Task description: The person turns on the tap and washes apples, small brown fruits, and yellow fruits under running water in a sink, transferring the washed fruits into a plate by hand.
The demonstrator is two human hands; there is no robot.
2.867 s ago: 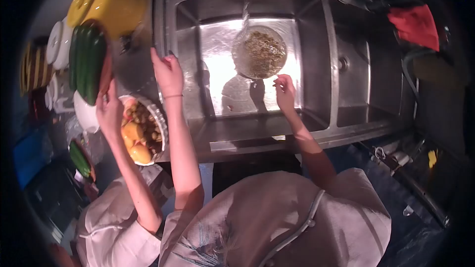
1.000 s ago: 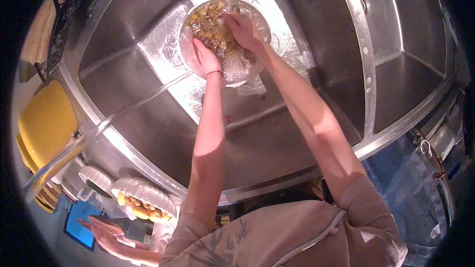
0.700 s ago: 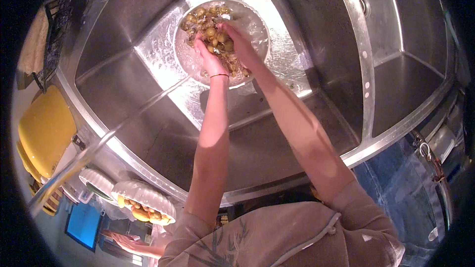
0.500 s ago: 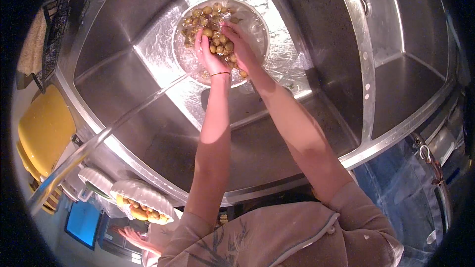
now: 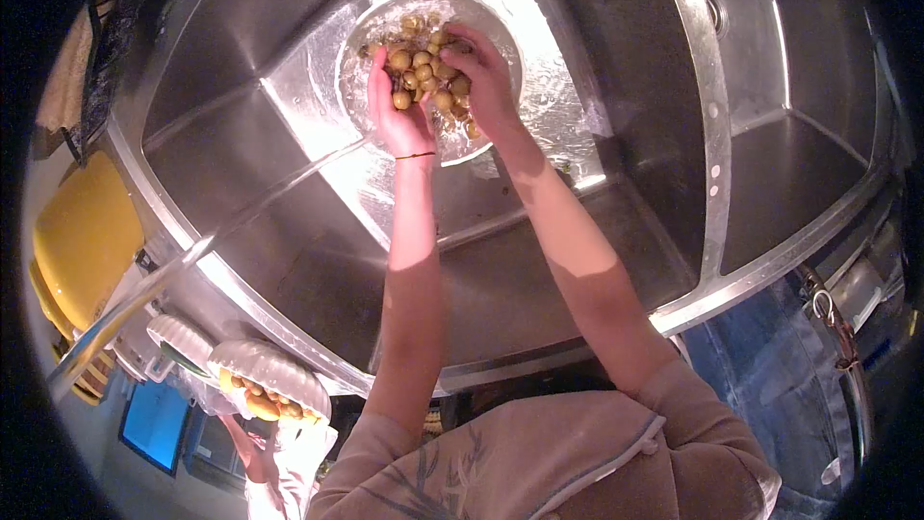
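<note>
Small round yellow-brown fruits [image 5: 423,72] are heaped in a round pale bowl [image 5: 351,96] of water on the sink floor. My left hand [image 5: 395,116] is cupped under and beside a cluster of them, palm turned inward, and holds several. Opposite it, my right hand [image 5: 489,87] curves its fingers over the right side of the same cluster. Other fruits lie in the water behind and between the hands. A thin band [image 5: 414,156] circles my left wrist.
A clear stream or tube [image 5: 241,217] slants from lower left toward the bowl. The metal sink [image 5: 539,308] has a divider [image 5: 707,135] at right. Left of it are a yellow container [image 5: 91,241] and a white fluted bowl [image 5: 274,366] with fruit. Another person's arm [image 5: 252,453] shows at lower left.
My hands have moved apart and the left has turned palm inward, with more fruits gathered between them. At lower left, the other person's arm has shifted.
</note>
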